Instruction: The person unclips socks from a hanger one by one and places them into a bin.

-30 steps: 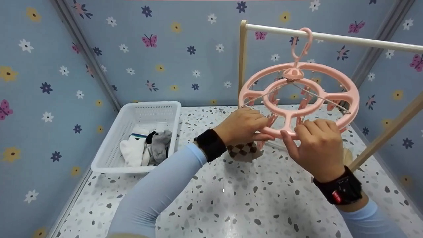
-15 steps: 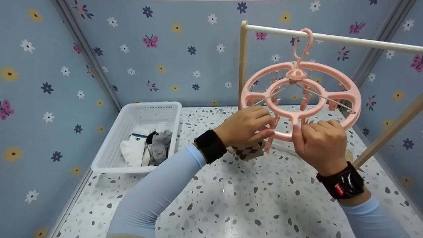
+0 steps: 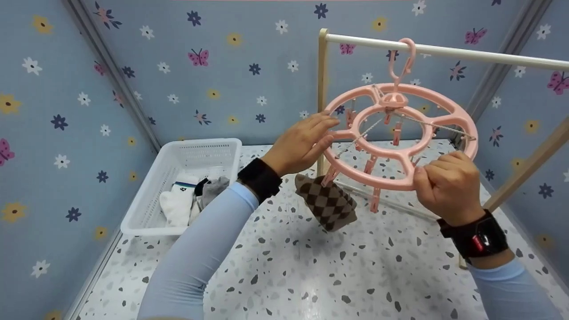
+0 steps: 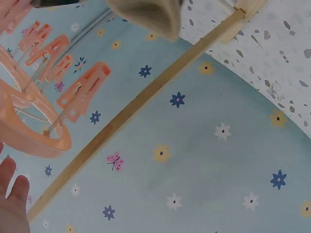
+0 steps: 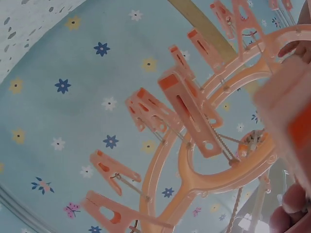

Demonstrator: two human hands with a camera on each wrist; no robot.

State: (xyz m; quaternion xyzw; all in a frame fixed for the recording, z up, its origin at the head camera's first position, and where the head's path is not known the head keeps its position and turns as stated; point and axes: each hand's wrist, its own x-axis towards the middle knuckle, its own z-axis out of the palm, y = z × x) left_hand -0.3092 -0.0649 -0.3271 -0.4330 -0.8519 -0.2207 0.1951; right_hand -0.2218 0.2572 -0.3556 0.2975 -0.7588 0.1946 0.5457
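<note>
A pink round clip hanger (image 3: 384, 180) hangs by its hook from a white rail, with several pink clothespins (image 3: 374, 200) dangling below. A brown and beige diamond-patterned sock (image 3: 329, 202) hangs from a clip at its front left. My right hand (image 3: 449, 189) grips the front right of the outer ring, fingers curled over it. At the left side of the ring, my left hand (image 3: 302, 142) has its fingers extended against the rim. The left wrist view shows those fingertips (image 4: 19, 187) right by the ring, with blurred beige fabric (image 4: 150, 17) above.
A white plastic basket (image 3: 133, 218) stands on the left, holding a white sock (image 3: 178, 206) and grey and black ones. The white rail (image 3: 471, 54) rests on wooden posts (image 3: 323, 71). Flowered walls enclose the speckled tabletop (image 3: 289, 275).
The hanger has turned, its front spoke swinging right along with my right hand. My left hand has shifted from the front rim to the left rim, and the patterned sock shows more fully.
</note>
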